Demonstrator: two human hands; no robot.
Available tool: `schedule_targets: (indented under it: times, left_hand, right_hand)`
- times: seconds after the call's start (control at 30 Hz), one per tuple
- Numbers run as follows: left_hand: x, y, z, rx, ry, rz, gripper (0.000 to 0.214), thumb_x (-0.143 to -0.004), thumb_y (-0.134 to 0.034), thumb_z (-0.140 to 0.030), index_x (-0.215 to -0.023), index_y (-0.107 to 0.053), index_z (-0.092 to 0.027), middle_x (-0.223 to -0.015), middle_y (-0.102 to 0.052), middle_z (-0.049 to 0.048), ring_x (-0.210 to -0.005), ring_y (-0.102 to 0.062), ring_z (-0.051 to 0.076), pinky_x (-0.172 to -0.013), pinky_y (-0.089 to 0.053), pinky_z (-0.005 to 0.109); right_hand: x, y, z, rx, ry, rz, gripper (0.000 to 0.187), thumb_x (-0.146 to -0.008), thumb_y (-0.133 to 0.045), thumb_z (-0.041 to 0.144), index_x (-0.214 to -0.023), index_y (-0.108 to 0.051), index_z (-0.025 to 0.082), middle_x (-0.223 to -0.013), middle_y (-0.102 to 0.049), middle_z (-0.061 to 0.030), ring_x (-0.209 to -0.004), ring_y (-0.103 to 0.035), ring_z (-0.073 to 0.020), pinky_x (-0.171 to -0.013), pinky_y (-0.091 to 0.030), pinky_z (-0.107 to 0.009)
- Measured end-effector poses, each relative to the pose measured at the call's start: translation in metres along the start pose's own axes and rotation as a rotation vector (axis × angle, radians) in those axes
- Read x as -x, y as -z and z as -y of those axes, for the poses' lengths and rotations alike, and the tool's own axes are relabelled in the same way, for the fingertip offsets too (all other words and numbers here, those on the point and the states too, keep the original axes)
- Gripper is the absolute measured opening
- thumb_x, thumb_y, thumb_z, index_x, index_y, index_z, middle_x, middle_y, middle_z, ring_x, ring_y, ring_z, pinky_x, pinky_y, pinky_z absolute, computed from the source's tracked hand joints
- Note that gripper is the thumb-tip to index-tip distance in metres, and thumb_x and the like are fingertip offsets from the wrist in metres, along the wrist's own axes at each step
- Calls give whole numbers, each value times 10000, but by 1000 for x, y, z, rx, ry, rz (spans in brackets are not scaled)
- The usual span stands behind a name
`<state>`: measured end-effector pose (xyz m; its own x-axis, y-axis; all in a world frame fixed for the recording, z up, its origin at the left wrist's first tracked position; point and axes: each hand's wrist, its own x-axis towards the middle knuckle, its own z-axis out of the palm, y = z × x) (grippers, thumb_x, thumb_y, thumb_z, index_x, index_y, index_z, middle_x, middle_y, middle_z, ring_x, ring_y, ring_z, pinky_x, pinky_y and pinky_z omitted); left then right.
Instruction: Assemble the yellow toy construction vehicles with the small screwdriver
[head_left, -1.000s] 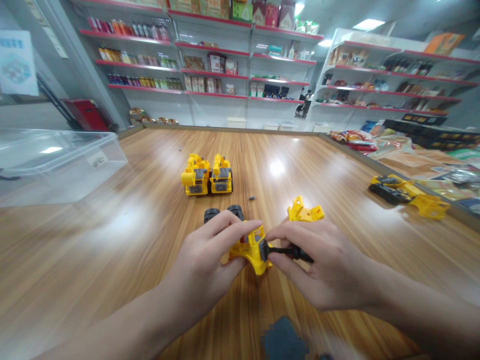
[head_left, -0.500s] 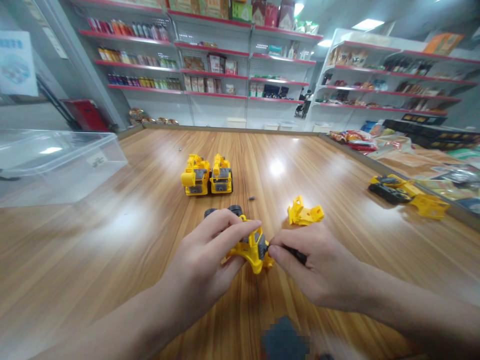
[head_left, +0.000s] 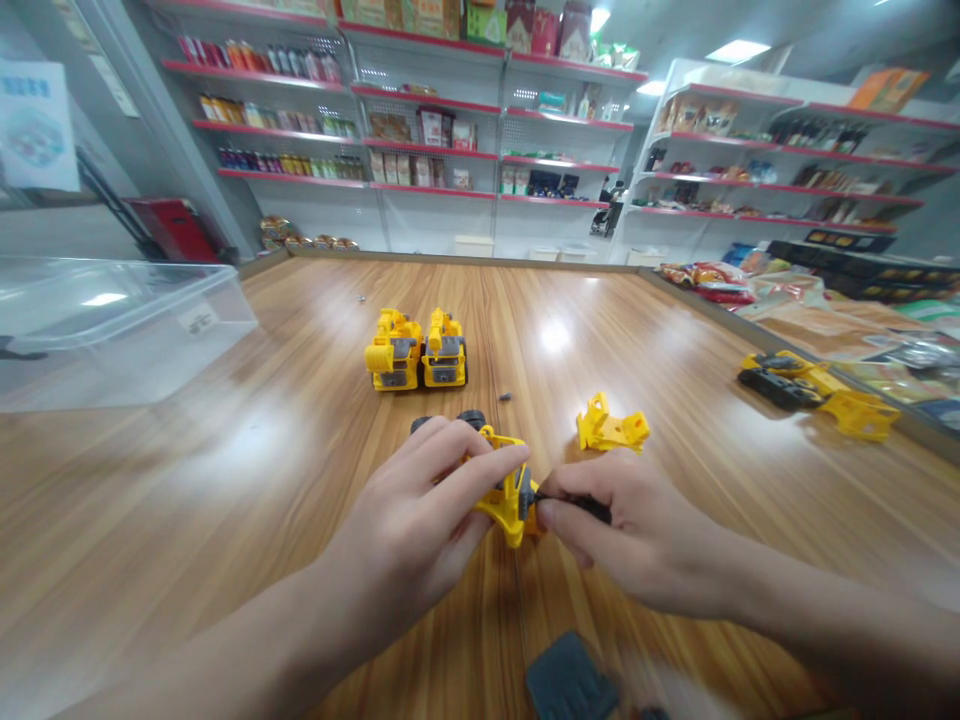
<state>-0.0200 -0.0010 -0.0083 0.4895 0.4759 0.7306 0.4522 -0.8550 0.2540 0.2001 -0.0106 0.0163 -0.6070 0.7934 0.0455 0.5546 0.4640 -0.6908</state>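
Observation:
My left hand (head_left: 427, 500) is closed round a yellow toy truck (head_left: 514, 500) with black wheels (head_left: 471, 420), holding it tilted low over the table. Much of the toy's body is hidden behind my fingers. In my right hand (head_left: 630, 530) a small black screwdriver (head_left: 589, 507) is pinched between thumb and fingers. Its tip meets the grey part (head_left: 526, 492) at the toy's right end. Just beyond my right hand lies a loose yellow plastic piece (head_left: 611, 428). A small grey piece (head_left: 505, 397) rests past the toy.
Two yellow toy trucks (head_left: 416, 350) stand side by side farther back. Another yellow toy vehicle (head_left: 814, 390) is at the right edge. A clear plastic bin (head_left: 150, 330) stands at left. A dark grey piece (head_left: 570, 680) lies near me. Bagged goods (head_left: 825, 290) lie beyond the right rim.
My right hand has shifted very slightly, with the screwdriver still against the toy. The left hand keeps its hold; the view has moved a little.

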Motion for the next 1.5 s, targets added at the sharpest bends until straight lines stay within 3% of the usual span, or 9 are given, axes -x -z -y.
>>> schedule_targets:
  times: [0.1,0.23,0.3,0.47,0.63,0.93,1.27,1.37,1.5]
  left_hand:
    - [1,0,1,-13,0,21,499,-809,-567,40,-1259,-572,-174,-965,-598,63,-874,-565,180,-747,-522,330]
    - [1,1,0,-23,31,21,472,-806,-593,11,-1237,-583,-182,-943,-603,57,-856,-566,184,-735,-515,334]
    - [-1,1,-2,-25,47,6,431,-809,-618,-19,-1214,-596,-167,-932,-606,58,-845,-573,183,-727,-514,330]
    - [-2,1,-3,-22,22,6,415,-817,-622,-24,-1211,-588,-149,-923,-608,62,-831,-573,181,-717,-512,323]
    - [1,2,0,-15,-20,41,451,-819,-607,-7,-1241,-565,-161,-946,-614,71,-840,-559,189,-729,-505,343]
    - [-3,6,-2,-31,-30,50,422,-845,-618,-52,-1241,-572,-189,-933,-632,66,-829,-547,190,-718,-492,345]
    - [-4,12,-4,-73,-66,7,442,-822,-636,-29,-1224,-587,-206,-914,-641,42,-806,-549,165,-709,-501,303]
    - [-7,13,-5,-86,-34,-66,418,-790,-655,-5,-1161,-619,-194,-898,-642,31,-812,-566,158,-730,-508,302]
    - [-8,6,0,-46,280,-166,384,-768,-661,-48,-1110,-628,-220,-1012,-662,33,-923,-629,188,-798,-553,334]
  right_hand:
    - [-1,-1,0,-111,-68,58,308,-947,-410,201,-664,-525,166,-562,-525,21,-508,-475,-94,-477,-322,-226]
    - [-1,-2,-3,199,154,-184,149,-898,-493,182,-792,-594,153,-694,-587,-17,-623,-525,-128,-571,-358,-265]
    - [0,-1,-5,319,252,-232,149,-906,-490,188,-822,-607,148,-716,-586,-29,-640,-522,-139,-585,-351,-285]
    - [3,0,-3,370,257,-161,234,-932,-439,187,-727,-549,157,-652,-516,-6,-591,-476,-127,-558,-309,-297]
    - [-1,-1,2,21,16,-45,287,-933,-441,196,-681,-571,153,-578,-458,31,-532,-433,-90,-501,-290,-247]
    - [-7,3,-3,-823,-371,152,276,-873,-568,330,-695,-601,122,-463,-369,84,-383,-216,-32,-358,-147,-179]
    - [-5,6,-5,-1151,-539,266,263,-891,-572,371,-764,-571,140,-499,-312,102,-389,-153,-26,-357,-68,-167]
    - [-7,1,-6,-917,-455,205,290,-909,-509,387,-746,-561,153,-487,-319,92,-390,-187,-46,-362,-123,-182]
    - [-6,-4,-6,-67,-41,-67,182,-857,-561,258,-714,-595,151,-562,-485,27,-510,-427,-88,-493,-296,-223]
